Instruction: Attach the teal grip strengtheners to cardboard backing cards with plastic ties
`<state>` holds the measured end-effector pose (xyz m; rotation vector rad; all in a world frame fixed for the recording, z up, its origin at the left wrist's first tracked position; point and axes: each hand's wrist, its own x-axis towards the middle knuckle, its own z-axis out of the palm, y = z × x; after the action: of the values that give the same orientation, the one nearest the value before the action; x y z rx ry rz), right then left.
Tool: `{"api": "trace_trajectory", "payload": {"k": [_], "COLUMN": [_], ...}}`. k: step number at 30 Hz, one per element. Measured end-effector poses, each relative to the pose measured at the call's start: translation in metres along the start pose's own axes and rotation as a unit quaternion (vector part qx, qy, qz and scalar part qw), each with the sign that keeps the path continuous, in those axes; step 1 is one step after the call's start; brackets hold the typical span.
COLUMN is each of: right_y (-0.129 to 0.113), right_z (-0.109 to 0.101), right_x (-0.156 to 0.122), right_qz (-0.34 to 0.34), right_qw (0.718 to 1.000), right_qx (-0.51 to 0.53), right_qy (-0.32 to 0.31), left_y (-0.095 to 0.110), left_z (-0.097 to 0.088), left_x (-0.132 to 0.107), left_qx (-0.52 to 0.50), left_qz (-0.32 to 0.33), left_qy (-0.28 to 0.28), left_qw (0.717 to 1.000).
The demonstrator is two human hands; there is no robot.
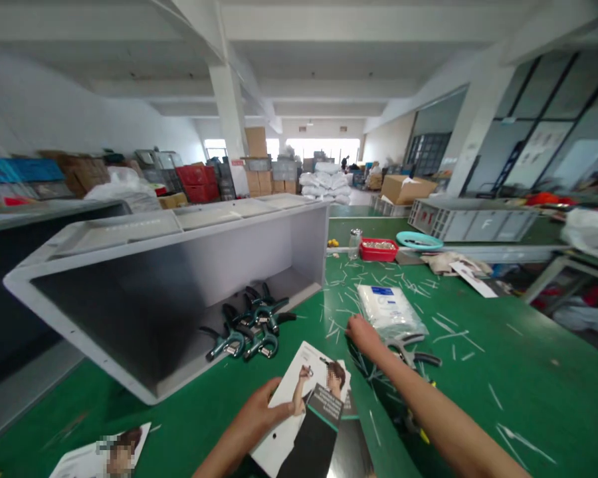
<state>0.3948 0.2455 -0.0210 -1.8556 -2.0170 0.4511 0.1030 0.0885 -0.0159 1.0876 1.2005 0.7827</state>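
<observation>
My left hand (266,415) grips a printed cardboard packaging card (306,415), thumb on its front; another card lies partly behind it. My right hand (363,335) is closed on the green table beside a clear bag of white strips (391,309); what its fingers hold, if anything, is hidden. Pliers or cutters with dark handles (426,359) lie by my right forearm, partly covered. Several hand grip strengtheners (264,315), dark green and black with metal springs, rest in a grey crate (167,255) tipped on its side at left.
Thin white strips (453,335) are scattered over the green table (543,372). Farther back stand a glass jar (355,244), a red tray (379,250) of small pieces and a turquoise round tray (418,240). Another printed card (107,455) lies at the lower left.
</observation>
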Motion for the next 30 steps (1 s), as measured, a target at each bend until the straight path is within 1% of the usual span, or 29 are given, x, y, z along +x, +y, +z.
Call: {"api": "trace_trajectory", "payload": {"k": [1, 3, 6, 8, 11, 12, 15, 16, 18, 20, 21, 24, 26, 30], "right_y": [0.001, 0.004, 0.013, 0.02, 0.025, 0.025, 0.016, 0.011, 0.0, -0.01, -0.015, -0.026, -0.031, -0.039], "right_z": [0.001, 0.002, 0.0, -0.005, -0.016, -0.02, -0.031, -0.034, -0.038, -0.04, -0.041, -0.039, -0.034, -0.021], "right_x": [0.009, 0.021, 0.027, 0.026, 0.014, 0.007, -0.024, -0.035, -0.056, -0.073, -0.08, -0.093, -0.098, -0.101], "right_qz": [0.006, 0.012, 0.011, 0.013, 0.005, -0.003, -0.024, -0.025, -0.016, -0.005, -0.003, -0.009, -0.009, -0.013], "right_qw": [1.0, 1.0, 0.996, 0.988, 0.964, 0.952, 0.918, 0.903, 0.865, 0.824, 0.809, 0.786, 0.779, 0.789], "right_qx": [-0.003, 0.007, 0.063, 0.126, 0.244, 0.283, 0.374, 0.405, 0.475, 0.534, 0.552, 0.575, 0.584, 0.58], "right_qy": [-0.008, -0.026, -0.061, -0.085, -0.11, -0.115, -0.13, -0.138, -0.161, -0.189, -0.202, -0.226, -0.227, -0.202], "left_y": [-0.002, -0.012, -0.029, -0.036, -0.034, -0.031, -0.017, -0.012, -0.005, -0.002, -0.001, -0.004, -0.006, -0.007], "left_z": [-0.003, -0.012, -0.027, -0.033, -0.034, -0.032, -0.023, -0.019, -0.011, -0.003, 0.0, 0.005, 0.005, 0.004], "left_x": [0.005, 0.005, -0.012, -0.027, -0.039, -0.039, -0.035, -0.033, -0.027, -0.022, -0.02, -0.017, -0.017, -0.02], "left_qx": [-0.007, -0.073, -0.22, -0.269, -0.261, -0.252, -0.217, -0.204, -0.178, -0.164, -0.161, -0.153, -0.148, -0.142], "left_qz": [0.0, -0.011, -0.031, -0.039, -0.033, -0.026, -0.007, -0.003, 0.006, 0.018, 0.023, 0.03, 0.031, 0.04], "left_qy": [0.002, 0.024, 0.074, 0.11, 0.142, 0.143, 0.125, 0.118, 0.108, 0.105, 0.104, 0.109, 0.112, 0.11], "left_qw": [1.0, 0.997, 0.972, 0.956, 0.954, 0.957, 0.968, 0.972, 0.978, 0.981, 0.981, 0.982, 0.982, 0.983]}}
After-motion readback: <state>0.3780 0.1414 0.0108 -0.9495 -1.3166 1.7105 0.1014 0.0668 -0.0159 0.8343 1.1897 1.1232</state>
